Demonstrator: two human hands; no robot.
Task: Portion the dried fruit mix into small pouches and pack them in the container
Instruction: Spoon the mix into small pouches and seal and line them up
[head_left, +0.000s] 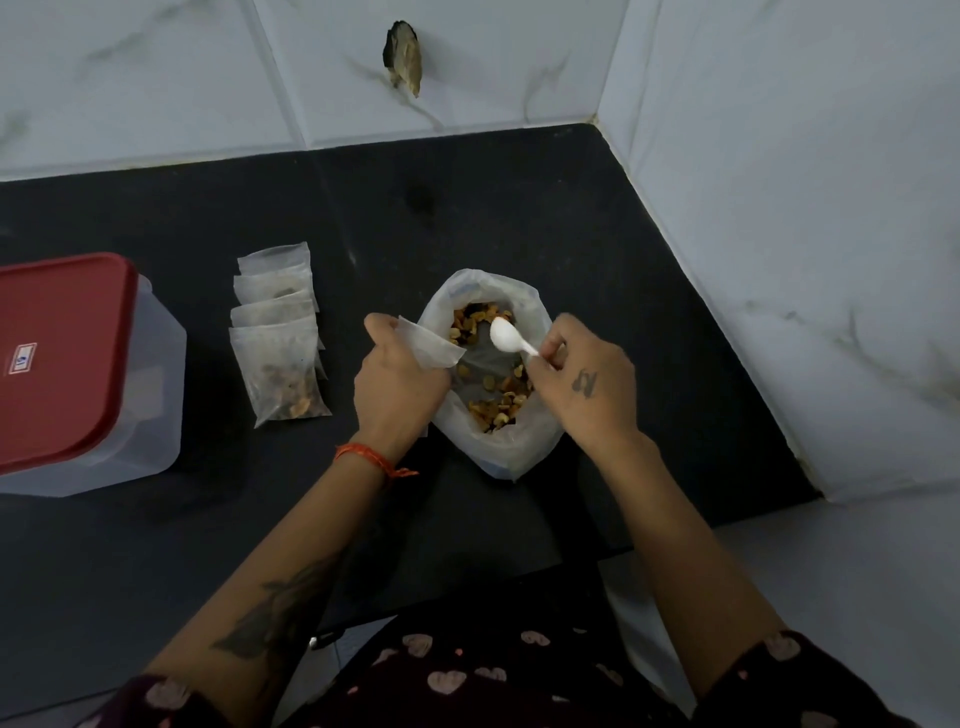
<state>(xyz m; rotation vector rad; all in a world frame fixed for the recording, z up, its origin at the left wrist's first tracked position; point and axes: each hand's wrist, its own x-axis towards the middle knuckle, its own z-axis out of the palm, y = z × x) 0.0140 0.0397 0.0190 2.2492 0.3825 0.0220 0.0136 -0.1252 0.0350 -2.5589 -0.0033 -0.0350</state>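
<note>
A large clear bag of dried fruit mix stands open on the black counter. My left hand grips a small empty pouch at the bag's left rim. My right hand holds a white plastic spoon by its handle, with the bowl turned over the mix. Several filled pouches lie overlapped in a row to the left. The clear container with a red lid sits at the far left, lid on.
White marbled tile walls close the counter at the back and right, meeting in a corner. A dark hole breaks the back wall. The counter's front edge runs just before my body.
</note>
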